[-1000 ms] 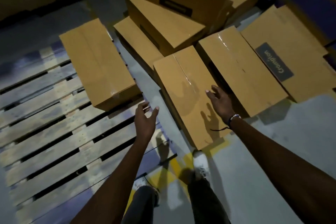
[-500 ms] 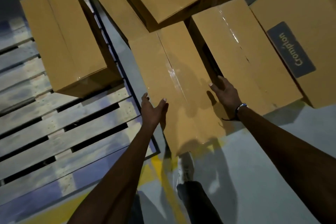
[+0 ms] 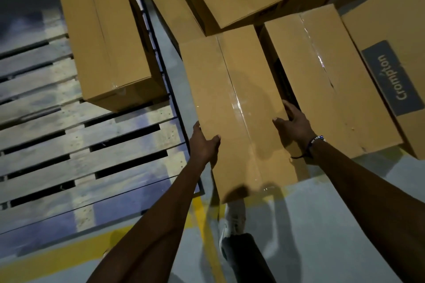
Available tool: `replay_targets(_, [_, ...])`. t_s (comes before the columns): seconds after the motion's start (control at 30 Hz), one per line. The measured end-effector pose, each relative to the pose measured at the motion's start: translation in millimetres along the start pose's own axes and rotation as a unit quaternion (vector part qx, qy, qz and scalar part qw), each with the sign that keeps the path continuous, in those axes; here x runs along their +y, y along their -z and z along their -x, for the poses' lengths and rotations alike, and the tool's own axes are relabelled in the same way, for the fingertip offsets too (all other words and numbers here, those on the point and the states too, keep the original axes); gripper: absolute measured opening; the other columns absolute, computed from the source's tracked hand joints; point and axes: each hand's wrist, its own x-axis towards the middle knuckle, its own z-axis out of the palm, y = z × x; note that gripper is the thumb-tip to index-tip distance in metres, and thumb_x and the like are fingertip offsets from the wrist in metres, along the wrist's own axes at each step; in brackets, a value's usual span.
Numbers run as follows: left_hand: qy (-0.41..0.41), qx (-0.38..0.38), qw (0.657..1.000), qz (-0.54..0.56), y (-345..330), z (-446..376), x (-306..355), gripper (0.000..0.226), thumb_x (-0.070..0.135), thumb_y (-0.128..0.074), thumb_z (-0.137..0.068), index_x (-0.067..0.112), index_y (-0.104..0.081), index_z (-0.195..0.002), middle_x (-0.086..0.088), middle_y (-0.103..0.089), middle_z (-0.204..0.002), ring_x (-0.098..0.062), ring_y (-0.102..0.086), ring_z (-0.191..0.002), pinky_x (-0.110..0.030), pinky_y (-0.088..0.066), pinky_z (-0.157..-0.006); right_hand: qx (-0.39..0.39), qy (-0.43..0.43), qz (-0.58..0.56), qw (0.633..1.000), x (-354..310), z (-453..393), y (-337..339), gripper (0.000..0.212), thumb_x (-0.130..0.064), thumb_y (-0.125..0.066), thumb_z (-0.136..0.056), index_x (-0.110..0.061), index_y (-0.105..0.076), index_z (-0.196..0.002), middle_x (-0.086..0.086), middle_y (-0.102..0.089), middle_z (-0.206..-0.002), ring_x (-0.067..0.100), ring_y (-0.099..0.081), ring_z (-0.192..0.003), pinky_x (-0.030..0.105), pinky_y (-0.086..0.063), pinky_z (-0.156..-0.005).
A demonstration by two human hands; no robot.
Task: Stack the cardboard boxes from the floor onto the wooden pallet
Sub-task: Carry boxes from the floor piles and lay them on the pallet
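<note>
Head view, and we read it from the left: the wooden pallet (image 3: 87, 145) lies flat on the floor with its slats bare toward us, and one cardboard box (image 3: 108, 37) already stands on its far right corner, pushed to the edge, we judge, to leave room for the rest. Just right of the pallet's edge lies the long box (image 3: 234, 108) we are taking up, its taped seam running away from us, its far end touching the pile. Our left hand (image 3: 203, 142) clasps its left long edge, thumb on the top face and fingers turned down over the side out of sight. Our right hand (image 3: 295, 125) grips the opposite edge, thumb on top and fingers dipping into the dark gap beside the neighbouring box (image 3: 326, 80). Both arms reach forward and down, nearly straight, so the hold sits on the near half; we judge the far end will sag when lifted. Whether the box has left the floor we cannot tell. Further right lies a box with a grey Crompton label (image 3: 391, 78), and others are heaped behind.
</note>
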Motion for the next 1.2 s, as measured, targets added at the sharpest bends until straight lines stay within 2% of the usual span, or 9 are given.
replay_targets(0.17, [-0.030,0.013,0.999,0.016,36.9,26.9,11.2,0.070,0.016,-0.080,-0.090,0.011,-0.043,-0.150,-0.011,-0.061,-0.139,-0.024,-0.060,-0.120,-0.033,-0.050,-0.100,0.019,0.043,0.021,0.999,-34.3,38.5,-6.3,0.071,-0.019,-0.075,-0.092,-0.028,-0.042,-0.154,0.000,-0.055,-0.147,0.022,-0.052,-0.131,0.048,-0.044,-0.110])
replay_targets(0.27, [-0.050,0.012,0.998,0.032,68.3,47.3,13.5,0.069,0.015,-0.079,-0.090,0.012,-0.045,-0.149,-0.011,-0.062,-0.137,-0.026,-0.062,-0.120,-0.033,-0.050,-0.096,0.028,0.066,0.017,0.997,-57.6,67.5,-18.0,0.066,-0.017,-0.076,-0.091,-0.029,-0.048,-0.150,-0.005,-0.060,-0.138,0.021,-0.056,-0.127,0.046,-0.047,-0.106])
replay_targets(0.4, [-0.079,0.012,0.995,0.052,126.2,74.0,23.1,0.069,0.014,-0.078,-0.091,0.014,-0.044,-0.152,-0.004,-0.060,-0.135,-0.015,-0.056,-0.115,-0.029,-0.046,-0.094,0.037,0.092,0.018,0.995,-96.4,108.7,-40.6,0.069,-0.021,-0.077,-0.090,-0.035,-0.046,-0.150,-0.013,-0.054,-0.141,0.017,-0.050,-0.131,0.050,-0.046,-0.108])
replay_targets(0.5, [-0.106,0.022,0.992,0.068,181.9,94.4,32.3,0.067,0.014,-0.078,-0.091,0.015,-0.046,-0.150,0.002,-0.059,-0.129,-0.015,-0.057,-0.114,-0.032,-0.050,-0.095,0.043,0.105,0.009,0.993,-136.9,144.1,-65.8,0.071,-0.018,-0.077,-0.090,-0.033,-0.044,-0.151,-0.015,-0.051,-0.141,0.014,-0.047,-0.130,0.048,-0.044,-0.109])
replay_targets(0.63, [-0.125,0.034,0.988,0.084,265.6,129.5,35.0,0.061,0.015,-0.078,-0.090,0.020,-0.050,-0.143,0.003,-0.062,-0.130,-0.016,-0.060,-0.116,-0.041,-0.054,-0.099,0.040,0.106,0.017,0.993,-189.8,196.9,-107.7,0.078,-0.035,-0.082,-0.082,-0.052,-0.042,-0.147,-0.008,-0.048,-0.152,0.021,-0.047,-0.136,0.057,-0.048,-0.104])
replay_targets(0.77, [-0.120,0.051,0.987,0.095,365.1,162.0,26.0,0.067,0.020,-0.079,-0.089,0.024,-0.047,-0.149,-0.004,-0.062,-0.134,-0.023,-0.063,-0.118,-0.048,-0.056,-0.100,0.050,0.131,0.026,0.990,-255.9,255.7,-174.1,0.075,-0.024,-0.080,-0.088,-0.037,-0.043,-0.152,-0.002,-0.047,-0.154,0.020,-0.046,-0.132,0.054,-0.046,-0.106])
replay_targets(0.87, [-0.111,0.065,0.985,0.113,446.9,179.7,14.4,0.069,0.019,-0.079,-0.088,0.024,-0.046,-0.149,-0.002,-0.062,-0.131,-0.026,-0.065,-0.116,-0.052,-0.057,-0.098,0.035,0.150,0.042,0.987,-300.6,289.4,-234.1,0.077,-0.027,-0.081,-0.087,-0.032,-0.042,-0.153,-0.002,-0.047,-0.155,0.024,-0.047,-0.136,0.048,-0.046,-0.104])
replay_targets(1.0, [-0.104,0.088,0.984,0.117,554.1,196.2,0.9,0.071,0.013,-0.078,-0.090,0.020,-0.044,-0.151,0.000,-0.058,-0.130,-0.024,-0.062,-0.114,-0.042,-0.055,-0.096,0.013,0.160,0.038,0.986,-353.2,323.0,-318.8,0.075,-0.021,-0.079,-0.089,-0.026,-0.042,-0.154,-0.005,-0.051,-0.145,0.017,-0.048,-0.129,0.035,-0.043,-0.095])
replay_targets(1.2, [-0.109,0.128,0.980,0.109,686.3,185.6,-4.9,0.065,0.009,-0.076,-0.092,0.016,-0.047,-0.149,0.000,-0.059,-0.128,-0.017,-0.060,-0.107,-0.027,-0.051,-0.086,-0.034,0.171,0.032,0.984,-431.9,334.3,-421.9,0.078,-0.024,-0.078,-0.090,-0.027,-0.037,-0.157,0.003,-0.041,-0.158,0.026,-0.043,-0.140,0.040,-0.044,-0.102])
